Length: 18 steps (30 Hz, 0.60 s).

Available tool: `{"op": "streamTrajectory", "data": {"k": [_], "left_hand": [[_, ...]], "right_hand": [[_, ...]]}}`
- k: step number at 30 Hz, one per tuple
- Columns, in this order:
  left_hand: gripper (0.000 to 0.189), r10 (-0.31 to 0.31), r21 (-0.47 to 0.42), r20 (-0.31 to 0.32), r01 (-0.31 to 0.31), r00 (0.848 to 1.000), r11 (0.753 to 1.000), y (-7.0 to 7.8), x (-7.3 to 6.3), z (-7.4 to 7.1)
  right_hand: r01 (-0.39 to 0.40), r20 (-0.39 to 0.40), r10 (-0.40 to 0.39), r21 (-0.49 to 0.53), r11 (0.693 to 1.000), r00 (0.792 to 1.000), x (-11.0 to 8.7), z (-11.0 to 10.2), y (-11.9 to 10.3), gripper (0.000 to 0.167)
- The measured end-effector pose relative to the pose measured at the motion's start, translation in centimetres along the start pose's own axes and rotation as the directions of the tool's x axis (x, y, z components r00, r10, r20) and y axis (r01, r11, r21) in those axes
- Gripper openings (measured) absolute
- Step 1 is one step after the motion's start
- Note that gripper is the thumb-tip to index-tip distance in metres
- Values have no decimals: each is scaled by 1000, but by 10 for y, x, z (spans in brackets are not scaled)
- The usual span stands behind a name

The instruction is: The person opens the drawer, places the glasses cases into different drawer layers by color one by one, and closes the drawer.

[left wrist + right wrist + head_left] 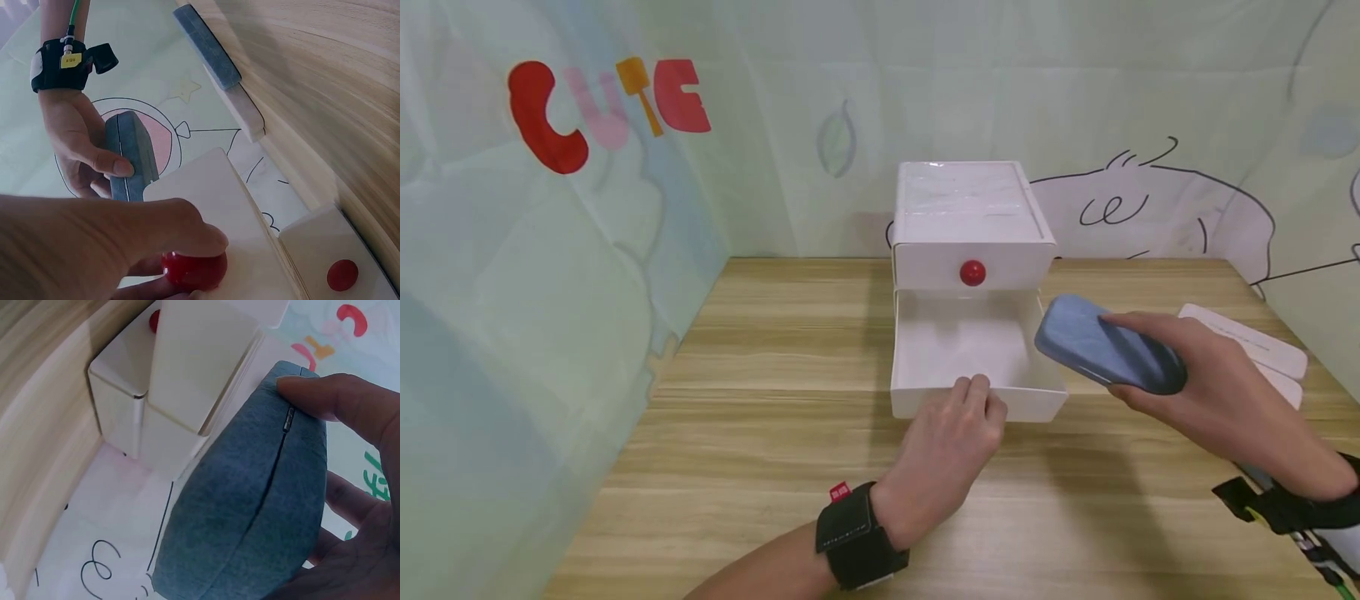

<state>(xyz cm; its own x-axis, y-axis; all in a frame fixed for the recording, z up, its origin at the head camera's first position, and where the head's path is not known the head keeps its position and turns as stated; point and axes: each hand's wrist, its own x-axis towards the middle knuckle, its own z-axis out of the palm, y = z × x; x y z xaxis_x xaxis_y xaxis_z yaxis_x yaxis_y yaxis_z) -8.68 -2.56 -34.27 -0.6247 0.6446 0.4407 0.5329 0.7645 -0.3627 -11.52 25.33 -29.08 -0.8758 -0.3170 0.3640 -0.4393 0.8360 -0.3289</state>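
A white two-drawer box (970, 200) stands at the back of the table, its lower drawer (962, 342) pulled out and bare inside. My left hand (951, 442) is at the drawer's front, thumb and fingers pinching its round red knob (195, 270). To the right, my right hand (1232, 396) grips a blue glasses case (1105, 346) between thumb and fingers, raised beside the drawer's right wall. In the right wrist view the case's seam and small metal hinge (288, 419) show, with its lid closed.
The upper drawer, with a red knob (972, 272), is shut. White flat boxes (1247, 342) lie on the wooden table (760, 433) at the right, behind my right hand. A blue-grey box (209, 47) lies beside them. A printed cloth (775, 125) hangs behind and at the sides.
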Motion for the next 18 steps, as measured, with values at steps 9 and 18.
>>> {"op": "streamTrajectory", "data": {"k": [9,18], "left_hand": [[15,-8,21,-32,8,999,1000,1,0,2],[15,-10,45,-50,12,999,999,2,0,3]], "right_hand": [[64,42,-66,42,997,997,21,4,-21,78],[178,81,-184,74,981,980,43,9,-35,75]]}}
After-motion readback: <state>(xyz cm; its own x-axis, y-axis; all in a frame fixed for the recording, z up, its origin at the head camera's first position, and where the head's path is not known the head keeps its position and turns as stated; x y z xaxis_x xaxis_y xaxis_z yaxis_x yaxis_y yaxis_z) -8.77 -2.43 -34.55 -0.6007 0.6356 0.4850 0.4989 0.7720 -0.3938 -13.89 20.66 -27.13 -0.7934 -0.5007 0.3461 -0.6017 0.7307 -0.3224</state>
